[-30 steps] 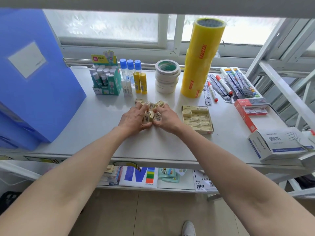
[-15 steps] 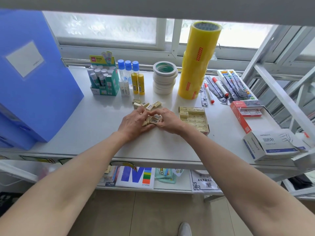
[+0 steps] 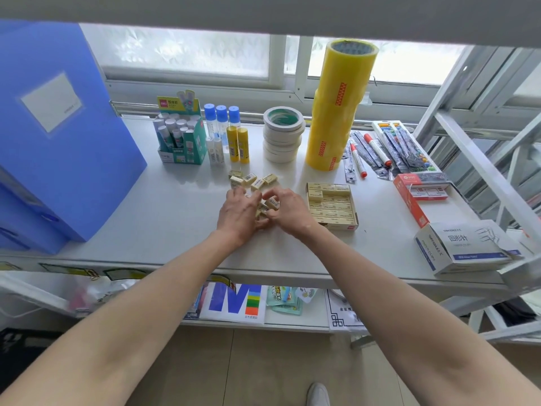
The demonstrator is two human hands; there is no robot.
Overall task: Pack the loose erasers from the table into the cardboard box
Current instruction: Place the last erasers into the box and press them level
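Several small cream erasers (image 3: 252,180) lie loose on the white table, just beyond my hands. My left hand (image 3: 238,213) and my right hand (image 3: 288,210) are together at the table's middle, fingers curled around a small bunch of erasers (image 3: 268,205) held between them. The open cardboard box (image 3: 332,207) sits right of my right hand, holding rows of packed erasers.
Blue file boxes (image 3: 58,136) stand at the left. Behind are a glue-stick box (image 3: 181,139), glue bottles (image 3: 222,133), masking tape rolls (image 3: 282,134) and a tall yellow tape stack (image 3: 336,106). Markers, a red box (image 3: 415,197) and a paper-clip box (image 3: 465,246) lie right.
Both hands have stayed together over the eraser bunch, with fingers shifting slightly. The view has drifted a little; the loose erasers behind have not moved.
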